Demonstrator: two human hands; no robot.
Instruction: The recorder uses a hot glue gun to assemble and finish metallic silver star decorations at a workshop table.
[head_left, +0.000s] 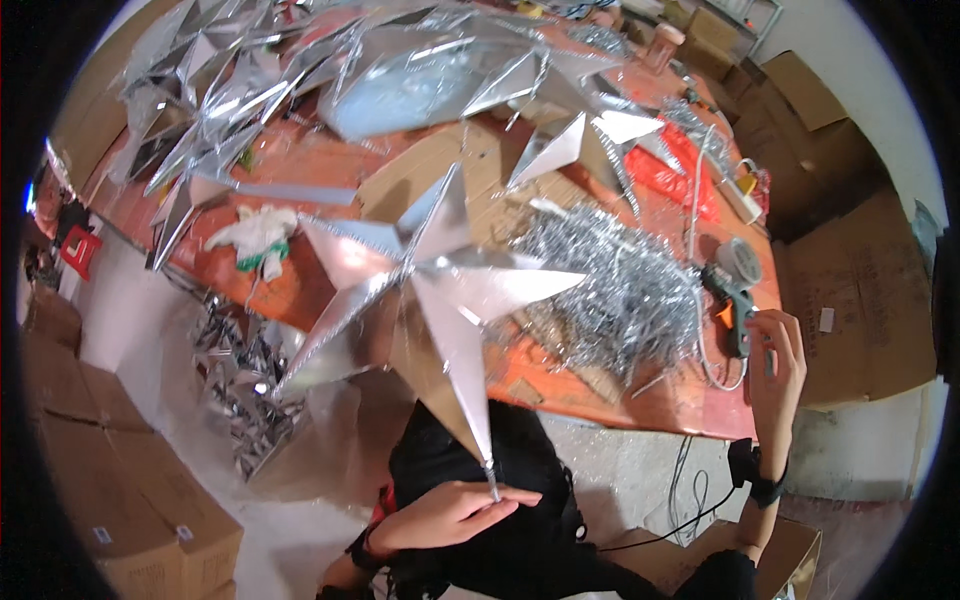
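A large silver star (405, 270) with folded points and tinsel along some ridges stands tilted before me, its upper part over the table edge. My left hand (455, 515) pinches its lowest tip between thumb and fingers, above my dark-clothed lap. At the table's right edge, my right hand (780, 350) is beside the handle of a dark green glue gun (738, 310) with an orange trigger. Its fingers are bent but apart, and the gun lies on the table. A heap of silver tinsel (625, 290) lies between the star and the gun.
More silver stars (200, 110) cover the far side of the orange-red table (710, 405). A white glove (255, 240), a cardboard sheet (430, 170), red plastic (670, 170) and a tape roll (740, 262) lie there. Cardboard boxes (850, 290) stand right; others (130, 480) stand left. Cables hang below.
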